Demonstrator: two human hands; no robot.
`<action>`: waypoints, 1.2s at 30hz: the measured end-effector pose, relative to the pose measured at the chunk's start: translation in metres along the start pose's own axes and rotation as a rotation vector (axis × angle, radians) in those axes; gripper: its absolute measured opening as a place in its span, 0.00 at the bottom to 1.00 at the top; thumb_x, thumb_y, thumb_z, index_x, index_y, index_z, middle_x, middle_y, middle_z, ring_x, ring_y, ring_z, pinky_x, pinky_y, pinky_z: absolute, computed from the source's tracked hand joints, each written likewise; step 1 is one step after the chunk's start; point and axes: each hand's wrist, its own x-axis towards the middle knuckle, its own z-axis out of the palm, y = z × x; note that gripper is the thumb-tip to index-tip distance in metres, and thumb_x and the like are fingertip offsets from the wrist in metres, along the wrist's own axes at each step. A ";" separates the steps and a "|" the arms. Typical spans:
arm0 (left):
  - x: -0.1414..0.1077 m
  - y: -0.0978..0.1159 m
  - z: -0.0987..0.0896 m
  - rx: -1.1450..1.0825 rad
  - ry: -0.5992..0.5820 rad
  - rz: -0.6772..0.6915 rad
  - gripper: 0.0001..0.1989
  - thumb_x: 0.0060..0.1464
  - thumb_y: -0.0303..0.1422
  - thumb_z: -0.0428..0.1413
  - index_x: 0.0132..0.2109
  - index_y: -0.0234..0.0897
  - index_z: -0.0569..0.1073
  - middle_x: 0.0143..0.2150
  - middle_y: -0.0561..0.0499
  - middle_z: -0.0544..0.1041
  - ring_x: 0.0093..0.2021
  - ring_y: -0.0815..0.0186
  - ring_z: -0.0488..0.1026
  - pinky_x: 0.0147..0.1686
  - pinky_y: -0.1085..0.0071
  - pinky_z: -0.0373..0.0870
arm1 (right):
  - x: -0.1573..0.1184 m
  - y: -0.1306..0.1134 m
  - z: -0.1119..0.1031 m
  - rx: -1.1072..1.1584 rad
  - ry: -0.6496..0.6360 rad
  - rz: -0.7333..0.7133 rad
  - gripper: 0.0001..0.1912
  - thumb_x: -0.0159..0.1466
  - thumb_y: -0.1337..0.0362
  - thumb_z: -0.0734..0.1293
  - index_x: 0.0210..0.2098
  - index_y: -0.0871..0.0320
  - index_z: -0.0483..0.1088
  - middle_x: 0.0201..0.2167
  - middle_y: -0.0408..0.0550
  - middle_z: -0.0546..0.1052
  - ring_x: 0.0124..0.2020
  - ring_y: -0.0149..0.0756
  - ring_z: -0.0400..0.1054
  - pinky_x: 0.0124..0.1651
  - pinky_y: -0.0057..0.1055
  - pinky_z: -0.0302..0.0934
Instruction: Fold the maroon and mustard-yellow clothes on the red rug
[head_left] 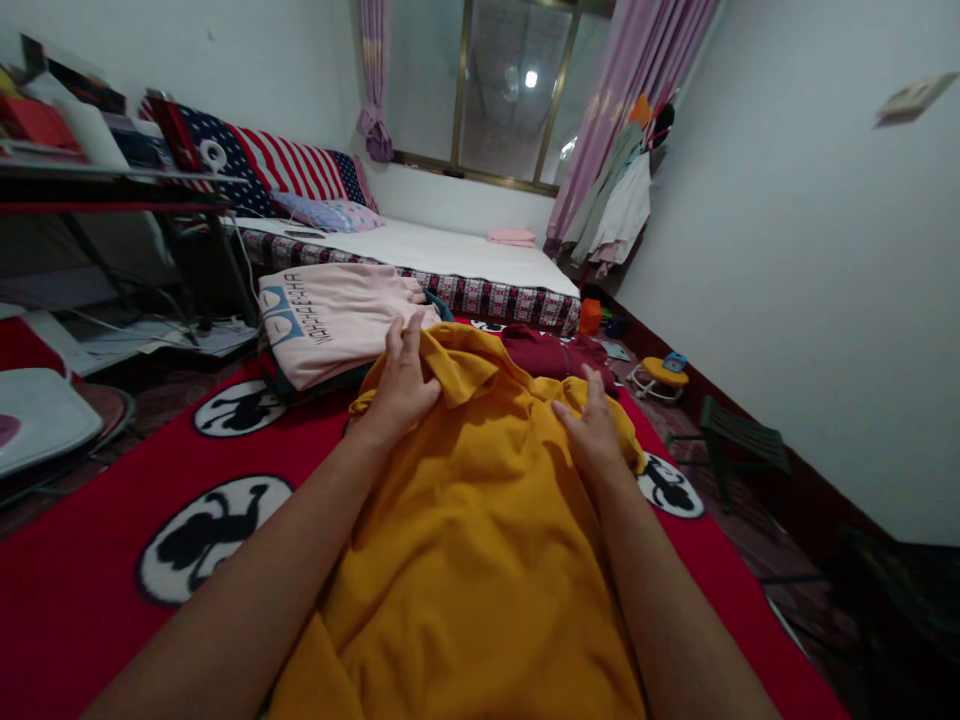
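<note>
A mustard-yellow garment, perhaps a sweatshirt, lies spread and wrinkled in front of me, its bunched far end away from me. My left hand rests at that end's left side, fingers stretched out and apart. On the right side my right hand touches the cloth, its fingers spread too. Just beyond my left hand is a stack of folded clothes with a pale pink printed top uppermost. A dark red garment lies behind the yellow one, partly hidden by it.
Everything lies on a red blanket with black-and-white round figures. Beyond it stands a low bed under the window. A cluttered desk is at left, with a white chair below. Small stools, one yellow-topped and one dark, stand at right.
</note>
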 end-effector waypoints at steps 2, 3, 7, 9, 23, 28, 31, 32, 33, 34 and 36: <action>-0.007 0.001 0.009 0.038 -0.130 0.058 0.31 0.46 0.24 0.58 0.60 0.37 0.67 0.68 0.42 0.53 0.68 0.51 0.55 0.66 0.58 0.55 | -0.007 0.004 0.015 -0.058 -0.132 0.004 0.33 0.57 0.63 0.67 0.61 0.61 0.62 0.67 0.62 0.58 0.68 0.49 0.50 0.65 0.44 0.51; -0.011 0.003 0.013 0.052 -0.172 0.091 0.24 0.48 0.24 0.57 0.54 0.36 0.72 0.67 0.43 0.57 0.67 0.51 0.56 0.66 0.57 0.55 | -0.012 0.004 0.022 -0.082 -0.188 0.005 0.29 0.57 0.65 0.67 0.58 0.61 0.66 0.65 0.62 0.61 0.67 0.49 0.52 0.66 0.43 0.50; -0.035 0.021 0.033 -0.043 -0.295 0.218 0.16 0.51 0.19 0.49 0.40 0.36 0.78 0.51 0.45 0.74 0.53 0.59 0.71 0.57 0.62 0.66 | -0.032 0.001 0.042 -0.132 -0.369 -0.069 0.17 0.59 0.69 0.64 0.48 0.57 0.72 0.53 0.55 0.74 0.55 0.42 0.68 0.60 0.38 0.59; -0.051 0.031 0.044 -0.129 -0.491 0.264 0.16 0.49 0.18 0.48 0.36 0.36 0.79 0.40 0.48 0.78 0.43 0.63 0.75 0.49 0.68 0.71 | -0.037 -0.001 0.046 -0.144 -0.404 -0.114 0.14 0.59 0.70 0.64 0.43 0.54 0.73 0.47 0.51 0.77 0.49 0.40 0.71 0.55 0.35 0.62; -0.073 0.003 0.063 0.197 -0.665 0.167 0.28 0.63 0.40 0.49 0.67 0.36 0.59 0.68 0.38 0.58 0.68 0.54 0.55 0.64 0.58 0.57 | -0.004 0.038 -0.042 -0.499 0.022 0.338 0.32 0.51 0.56 0.72 0.54 0.58 0.68 0.44 0.56 0.75 0.44 0.48 0.68 0.44 0.37 0.60; -0.074 0.002 0.062 0.219 -0.561 0.163 0.29 0.62 0.42 0.50 0.68 0.42 0.58 0.69 0.41 0.55 0.67 0.52 0.54 0.64 0.58 0.56 | -0.013 0.055 -0.047 -0.559 0.295 0.365 0.17 0.55 0.64 0.64 0.44 0.56 0.73 0.39 0.51 0.73 0.39 0.42 0.67 0.39 0.34 0.58; -0.073 0.000 0.062 0.261 -0.542 0.103 0.30 0.63 0.46 0.47 0.67 0.40 0.59 0.65 0.40 0.62 0.64 0.52 0.60 0.62 0.57 0.58 | -0.015 0.065 -0.058 -0.574 0.533 0.371 0.21 0.54 0.69 0.62 0.47 0.58 0.72 0.45 0.55 0.72 0.46 0.47 0.65 0.45 0.40 0.58; -0.072 -0.001 0.062 0.272 -0.558 0.079 0.30 0.63 0.48 0.45 0.67 0.39 0.61 0.63 0.40 0.64 0.63 0.52 0.61 0.61 0.57 0.59 | -0.014 0.066 -0.062 -0.576 0.566 0.371 0.23 0.53 0.71 0.61 0.48 0.57 0.72 0.48 0.57 0.71 0.49 0.50 0.64 0.48 0.42 0.58; -0.071 -0.001 0.062 0.277 -0.574 0.055 0.30 0.63 0.48 0.44 0.66 0.39 0.62 0.62 0.40 0.66 0.63 0.52 0.61 0.61 0.57 0.59 | -0.013 0.066 -0.064 -0.578 0.595 0.351 0.24 0.52 0.71 0.61 0.49 0.57 0.71 0.50 0.58 0.71 0.51 0.52 0.63 0.50 0.45 0.57; -0.070 -0.001 0.062 0.273 -0.583 0.036 0.29 0.64 0.49 0.43 0.65 0.39 0.63 0.62 0.40 0.66 0.63 0.52 0.61 0.61 0.57 0.59 | -0.012 0.063 -0.064 -0.572 0.617 0.309 0.25 0.52 0.72 0.61 0.50 0.57 0.71 0.53 0.58 0.70 0.54 0.53 0.62 0.53 0.47 0.56; -0.066 -0.002 0.061 0.232 -0.579 0.007 0.28 0.65 0.47 0.41 0.64 0.39 0.66 0.60 0.40 0.68 0.62 0.53 0.63 0.60 0.58 0.60 | -0.008 0.050 -0.061 -0.510 0.591 0.161 0.24 0.54 0.70 0.61 0.51 0.57 0.70 0.54 0.57 0.71 0.55 0.52 0.62 0.56 0.48 0.55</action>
